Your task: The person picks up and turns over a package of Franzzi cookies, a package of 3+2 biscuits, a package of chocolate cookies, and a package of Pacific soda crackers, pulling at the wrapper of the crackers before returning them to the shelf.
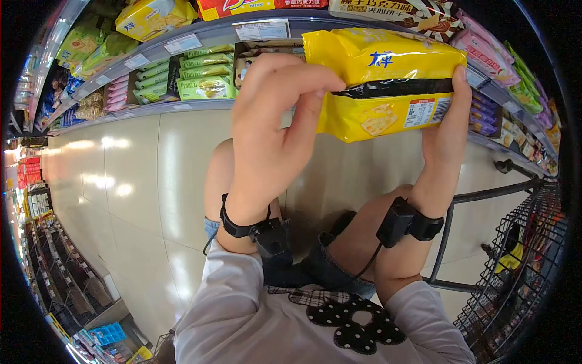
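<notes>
A yellow packet of crackers [397,60] is held up in front of the shelf, with a glossy black strip across it and a cracker picture and white label below. My left hand [273,115] is closed at the packet's left end, thumb and forefinger pinching beside the black strip. At the other end, my right hand [450,118] grips the packet, thumb along its right edge and the other fingers mostly hidden behind it. Each of my wrists wears a black strap with a small box, seen on the left [270,236] and right [398,222].
A shelf with price tags [262,30] runs across the top, holding green snack boxes [206,73] and a yellow bag [148,18]. A black wire cart [509,267] stands at my right. Dark racks [66,267] are at far left, beyond the tiled floor [133,182].
</notes>
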Available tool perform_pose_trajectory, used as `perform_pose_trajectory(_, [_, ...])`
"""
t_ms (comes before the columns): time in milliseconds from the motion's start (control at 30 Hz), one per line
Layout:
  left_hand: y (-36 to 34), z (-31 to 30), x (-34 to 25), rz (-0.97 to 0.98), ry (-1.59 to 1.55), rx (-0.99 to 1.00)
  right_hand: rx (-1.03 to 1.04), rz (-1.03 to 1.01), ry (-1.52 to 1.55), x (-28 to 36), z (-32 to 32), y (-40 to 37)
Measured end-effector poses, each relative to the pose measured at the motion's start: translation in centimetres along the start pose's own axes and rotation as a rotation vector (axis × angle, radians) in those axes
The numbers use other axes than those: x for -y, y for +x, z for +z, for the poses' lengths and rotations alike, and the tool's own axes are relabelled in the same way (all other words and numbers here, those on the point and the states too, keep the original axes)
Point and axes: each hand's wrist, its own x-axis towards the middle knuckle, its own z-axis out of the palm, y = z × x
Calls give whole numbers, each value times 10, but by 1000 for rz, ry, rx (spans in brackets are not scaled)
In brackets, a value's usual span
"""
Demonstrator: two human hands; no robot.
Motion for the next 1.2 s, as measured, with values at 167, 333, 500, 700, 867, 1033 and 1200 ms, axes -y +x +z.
perform_pose_trajectory(167, [-1, -2, -2, 63, 67, 9, 17, -14, -34, 2, 1, -1])
perform_pose_trajectory(333, [-3, 1, 1, 190, -21, 1, 10, -10, 15, 5, 6, -4])
perform_pose_trajectory(500, [0, 8, -6, 124, 14, -108, 17, -52, 46, 6, 0, -5])
perform_pose_trajectory(700, [0, 1, -11, 165, 63, -40, 18, -74, 63, 8, 1, -6])
perform_pose_trajectory(867, [-3, 5, -4, 42, -166, -17, 99, -229, 125, -3, -7, -8])
perform_pose_trajectory(1033, [-3, 6, 13, -33, -319, -78, 477, -400, 5, 1, -15, -6])
perform_pose_trajectory(1200, [-1, 9, 15, 10, -397, -66, 532, -453, -129, 5, -16, -4])
